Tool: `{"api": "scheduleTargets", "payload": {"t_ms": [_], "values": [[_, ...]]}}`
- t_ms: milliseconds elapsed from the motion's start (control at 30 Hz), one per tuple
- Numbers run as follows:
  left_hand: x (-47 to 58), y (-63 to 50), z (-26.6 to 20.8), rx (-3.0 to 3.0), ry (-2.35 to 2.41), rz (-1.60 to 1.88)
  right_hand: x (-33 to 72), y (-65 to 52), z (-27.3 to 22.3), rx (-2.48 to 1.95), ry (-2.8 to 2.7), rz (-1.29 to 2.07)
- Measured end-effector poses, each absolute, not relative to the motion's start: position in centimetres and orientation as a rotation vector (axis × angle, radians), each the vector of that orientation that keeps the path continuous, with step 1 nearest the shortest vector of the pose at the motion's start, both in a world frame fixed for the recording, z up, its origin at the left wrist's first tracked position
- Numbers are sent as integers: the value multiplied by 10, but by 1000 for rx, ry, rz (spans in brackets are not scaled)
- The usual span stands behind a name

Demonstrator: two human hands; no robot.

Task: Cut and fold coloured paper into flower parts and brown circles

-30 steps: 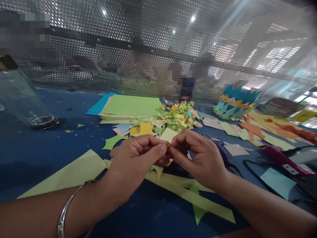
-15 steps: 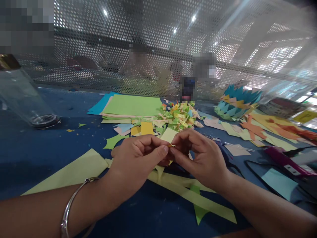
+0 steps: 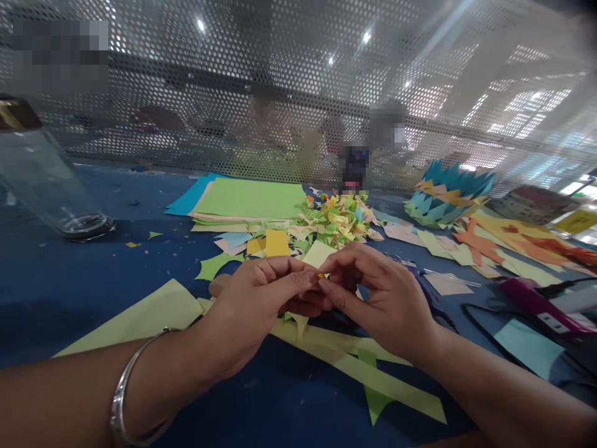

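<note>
Between the fingertips of both hands is a tiny orange-yellow piece of paper point(image 3: 321, 277), mostly hidden. My left hand point(image 3: 275, 291), with a silver bangle at its wrist, is closed in a pinch on it. From the other side my right hand point(image 3: 368, 292) pinches it too, thumb against fingers. Just beyond the hands lie a pale yellow paper square point(image 3: 318, 253) and a yellow-orange paper piece point(image 3: 277, 242). Long pale yellow paper strips point(image 3: 354, 367) and a green scrap point(image 3: 374, 398) lie beneath and in front of the hands.
Behind the hands are a heap of small paper cuttings point(image 3: 338, 218) and a stack of coloured sheets point(image 3: 261, 198). A glass bottle point(image 3: 51, 180) stands at left. At right are a zigzag-edged paper piece point(image 3: 445, 193), a purple power strip point(image 3: 541, 305) with cables, and paper scraps.
My left fingers have shifted slightly around the small orange-yellow paper, and its forearm has lowered a little at the wrist. The right hand stays almost where it was.
</note>
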State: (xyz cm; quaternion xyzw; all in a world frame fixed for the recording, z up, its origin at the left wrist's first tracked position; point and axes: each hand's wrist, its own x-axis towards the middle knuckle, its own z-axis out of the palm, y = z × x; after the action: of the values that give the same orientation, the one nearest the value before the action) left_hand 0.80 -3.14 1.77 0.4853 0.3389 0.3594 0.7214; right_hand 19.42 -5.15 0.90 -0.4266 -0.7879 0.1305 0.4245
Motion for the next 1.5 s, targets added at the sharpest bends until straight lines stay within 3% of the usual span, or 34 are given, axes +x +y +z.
{"api": "scheduleTargets", "payload": {"t_ms": [200, 933, 1500], "values": [[8, -29, 12, 1087, 720, 811, 195, -50, 10, -1113, -1970, 369], [6, -25, 15, 1308, 811, 738, 198, -47, 16, -1134, -1675, 1032], [5, -25, 14, 1320, 827, 703, 198, -46, 18, -1149, -1749, 997]]}}
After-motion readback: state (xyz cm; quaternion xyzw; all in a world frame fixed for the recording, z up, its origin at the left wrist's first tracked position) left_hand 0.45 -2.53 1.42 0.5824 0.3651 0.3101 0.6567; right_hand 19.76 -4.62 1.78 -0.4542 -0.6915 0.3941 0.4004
